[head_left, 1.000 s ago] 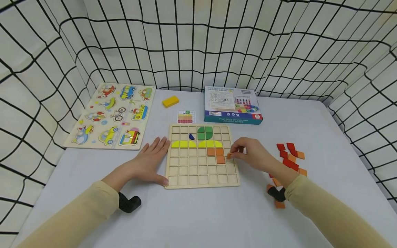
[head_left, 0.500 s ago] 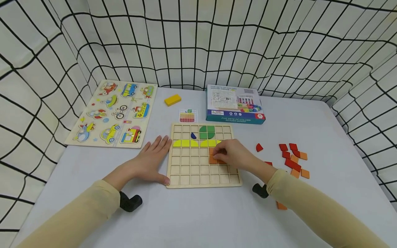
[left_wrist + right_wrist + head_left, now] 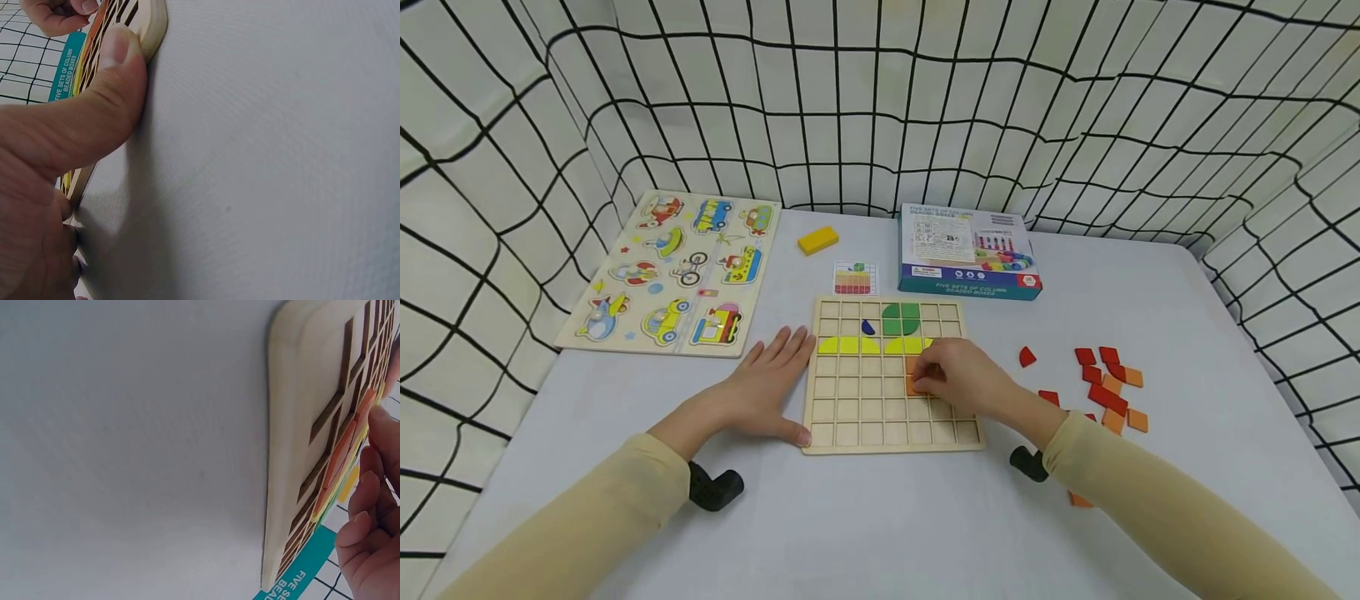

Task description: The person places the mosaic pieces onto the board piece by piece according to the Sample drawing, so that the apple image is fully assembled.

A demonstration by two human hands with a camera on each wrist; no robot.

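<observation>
A wooden grid board [image 3: 859, 410] lies on the white table. My left hand [image 3: 758, 390] rests flat at its left side, fingers spread; in the left wrist view the thumb [image 3: 112, 87] presses against the board's edge near a corner. Over the right part of the grid, my right hand [image 3: 967, 377] has its fingers bent and holds a small orange square tile [image 3: 364, 407] with thumb and fingertips, right at the cells. Orange square tiles [image 3: 911, 387] there are partly hidden by this hand. Yellow rounded tiles [image 3: 848, 345], green rounded tiles [image 3: 900, 319] and a small blue tile [image 3: 868, 327] sit farther back.
Loose red tiles [image 3: 1107, 398] and orange tiles [image 3: 1137, 419] lie to the right, some behind the sleeve. Behind the board are a pattern card [image 3: 855, 278], a yellow block [image 3: 817, 241] and a box [image 3: 970, 250]. A picture puzzle [image 3: 673, 275] lies left; black netting surrounds the table.
My right hand has moved left from the board's right edge onto the orange tiles with a tile, then stayed there almost still. A red piece at the right has come into view. The left hand stays put.
</observation>
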